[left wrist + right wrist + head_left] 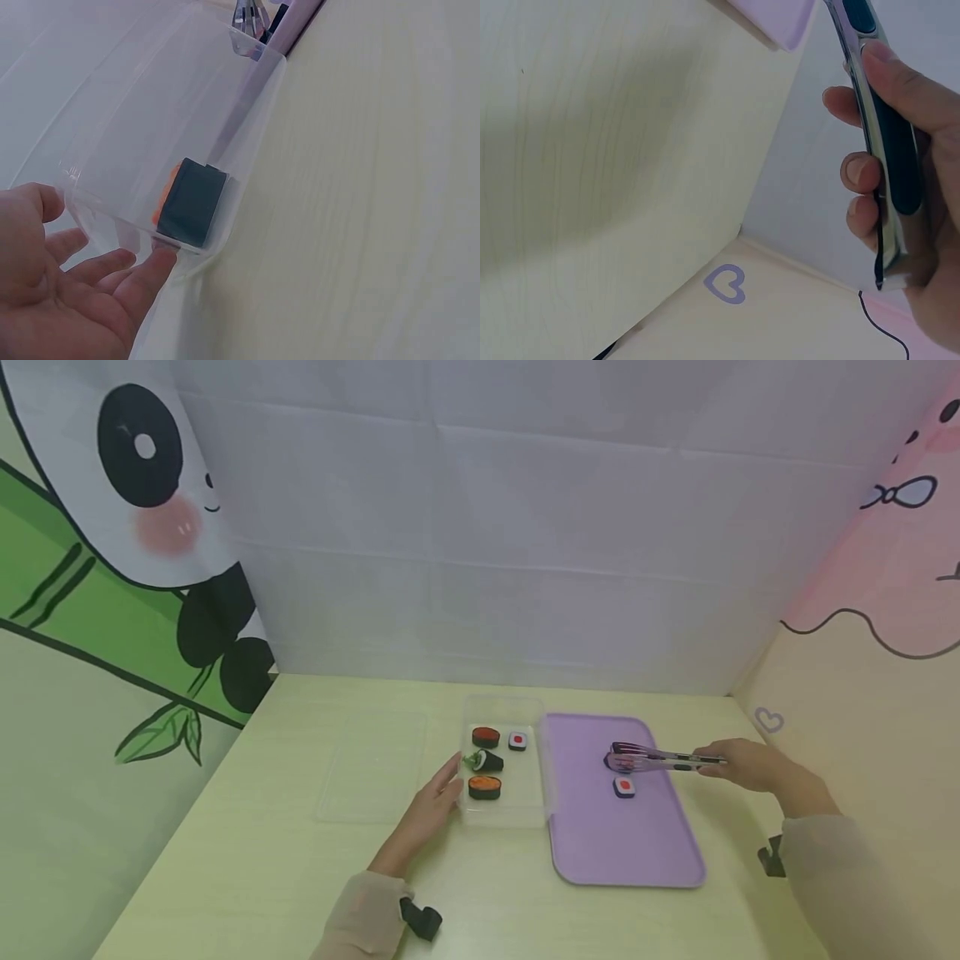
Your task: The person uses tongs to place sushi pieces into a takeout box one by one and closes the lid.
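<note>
My right hand grips metal tongs with dark grip panels, seen close in the right wrist view. The tongs' tips are over the purple tray, at a dark piece they mostly cover; whether they pinch it I cannot tell. Just below them lies a toy sushi roll with a red centre. The fingers of my left hand touch the left wall of a clear plastic box. Inside are a red-topped sushi, a small roll, a hand roll with green leaves and an orange-topped sushi.
A clear, flat lid lies on the pale wooden table, left of the box. The box's right side meets the tray's left edge. A grey-white backdrop rises behind, with printed panels at both sides.
</note>
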`<state>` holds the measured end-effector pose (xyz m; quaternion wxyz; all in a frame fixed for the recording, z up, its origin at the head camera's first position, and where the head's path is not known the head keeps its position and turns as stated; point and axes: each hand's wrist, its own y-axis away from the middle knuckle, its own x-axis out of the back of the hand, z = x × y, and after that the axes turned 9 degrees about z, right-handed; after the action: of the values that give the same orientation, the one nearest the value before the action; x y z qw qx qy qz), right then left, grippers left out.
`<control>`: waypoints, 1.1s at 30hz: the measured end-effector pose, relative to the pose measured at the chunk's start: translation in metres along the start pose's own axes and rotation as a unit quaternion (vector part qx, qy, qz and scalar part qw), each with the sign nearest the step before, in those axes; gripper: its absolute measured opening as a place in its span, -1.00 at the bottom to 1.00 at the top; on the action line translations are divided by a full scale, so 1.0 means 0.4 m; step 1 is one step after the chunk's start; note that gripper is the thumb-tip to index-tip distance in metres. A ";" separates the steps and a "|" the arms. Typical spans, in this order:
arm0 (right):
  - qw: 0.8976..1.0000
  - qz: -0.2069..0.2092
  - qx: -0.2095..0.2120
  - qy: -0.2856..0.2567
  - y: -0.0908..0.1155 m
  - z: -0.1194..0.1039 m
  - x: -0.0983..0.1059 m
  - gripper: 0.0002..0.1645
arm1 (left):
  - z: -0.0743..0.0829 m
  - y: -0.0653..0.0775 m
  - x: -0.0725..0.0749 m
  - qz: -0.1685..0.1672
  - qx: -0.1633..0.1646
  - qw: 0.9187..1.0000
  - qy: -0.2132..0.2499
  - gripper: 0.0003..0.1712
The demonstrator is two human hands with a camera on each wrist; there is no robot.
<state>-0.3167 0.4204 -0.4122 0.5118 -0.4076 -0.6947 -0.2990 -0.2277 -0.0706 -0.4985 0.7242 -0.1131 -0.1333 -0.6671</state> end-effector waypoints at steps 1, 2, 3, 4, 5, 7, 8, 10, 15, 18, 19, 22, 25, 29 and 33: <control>1.000 0.003 0.001 0.004 0.001 0.002 -0.002 -0.45 | -0.001 0.000 0.000 0.000 -0.001 1.000 -0.001 -0.39; 1.000 0.006 0.003 0.007 0.002 0.003 -0.003 -0.46 | 0.000 0.000 0.000 0.000 -0.002 1.000 -0.001 -0.39; 1.000 0.009 0.005 0.009 0.002 0.002 -0.002 -0.47 | 0.000 0.000 0.000 0.000 -0.002 1.000 -0.001 -0.39; 1.000 0.013 0.007 0.010 0.001 0.002 -0.003 -0.47 | 0.000 0.000 0.000 0.000 -0.002 1.000 -0.001 -0.39; 1.000 0.019 0.011 0.011 0.001 0.001 -0.002 -0.48 | 0.001 0.000 0.000 0.000 -0.002 1.000 -0.001 -0.39; 0.999 0.031 0.015 0.012 -0.001 -0.004 0.001 -0.48 | 0.001 -0.001 0.000 0.000 -0.001 1.000 -0.001 -0.39; 0.999 0.036 0.017 0.009 -0.002 -0.008 0.003 -0.50 | 0.002 -0.001 0.000 0.000 0.000 1.000 0.000 -0.39; 0.998 0.049 0.023 0.011 -0.004 -0.016 0.010 -0.51 | 0.003 -0.001 0.001 0.000 0.003 1.000 0.001 -0.39; 0.996 0.077 0.040 0.009 -0.006 -0.054 0.032 -0.57 | 0.003 0.000 0.001 0.000 0.004 1.000 0.003 -0.39; 0.995 0.082 0.048 0.005 -0.011 -0.085 0.045 -0.57 | 0.005 0.003 0.001 -0.001 0.001 1.000 0.007 -0.39; 0.995 0.083 0.053 0.007 -0.014 -0.095 0.048 -0.57 | 0.006 0.004 0.000 -0.001 0.000 1.000 0.008 -0.39; 0.995 0.085 0.057 0.016 -0.026 -0.122 0.058 -0.57 | 0.006 0.005 -0.001 0.000 -0.003 1.000 0.007 -0.39; 0.994 0.087 0.066 0.023 -0.039 -0.144 0.063 -0.58 | 0.005 0.003 -0.003 0.001 -0.003 1.000 0.008 -0.39; 0.993 0.088 0.078 0.027 -0.061 -0.171 0.065 -0.56 | 0.005 0.001 -0.006 0.002 -0.004 1.000 0.010 -0.39; 0.993 0.085 0.084 0.026 -0.089 -0.203 0.063 -0.53 | 0.006 0.000 -0.008 0.005 -0.005 1.000 0.009 -0.39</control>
<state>-0.3136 0.3419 -0.3639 0.5858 -0.4129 -0.6663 -0.2060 -0.2279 -0.0668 -0.4975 0.7278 -0.1119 -0.1229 -0.6654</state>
